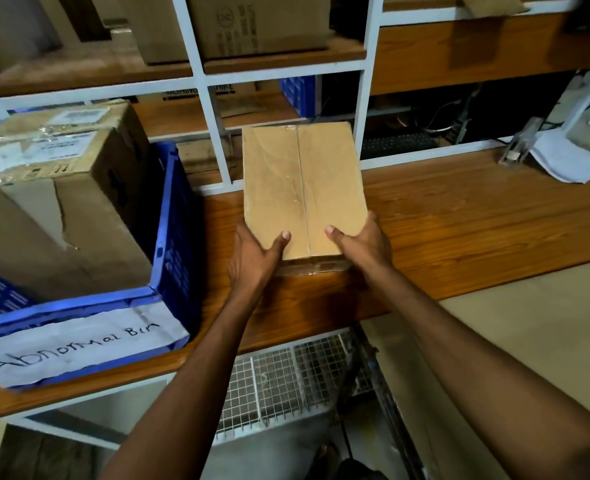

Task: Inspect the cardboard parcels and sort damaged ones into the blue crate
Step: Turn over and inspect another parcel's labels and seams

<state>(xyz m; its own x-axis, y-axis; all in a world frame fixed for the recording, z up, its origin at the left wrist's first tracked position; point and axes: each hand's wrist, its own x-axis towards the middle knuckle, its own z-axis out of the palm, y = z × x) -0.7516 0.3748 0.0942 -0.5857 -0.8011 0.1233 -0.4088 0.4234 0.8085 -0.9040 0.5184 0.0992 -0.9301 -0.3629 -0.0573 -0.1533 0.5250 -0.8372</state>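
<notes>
Both hands are on the parcel (304, 188) at its near end. The left hand (255, 251) clamps the near left corner and the right hand (363, 244) the near right, each with the thumb pressed flat on top and the fingers wrapped down the side out of view. The parcel sits lengthwise over the bench (460, 220), just right of the crate (176, 216), and whether it's resting or slightly lifted I can't tell. Here's the worry: all the grip is at one end, so if it's raised like this the far end hangs unsupported and could dip or twist out from under those thumbs, and the glossy tape on top won't help them hold. That far end is also tight up against the white rack (217, 133), so a push forward or a careless tilt would knock it against the upright. Only the top face shows, faintly creased along the seam, so the underside and far side have to be turned into view or damage gets missed. And if it does fail, the crate is nearly filled by a big torn box (61, 209), so this one would have to perch on top or wedge in at the edge, where it could slide off.
</notes>
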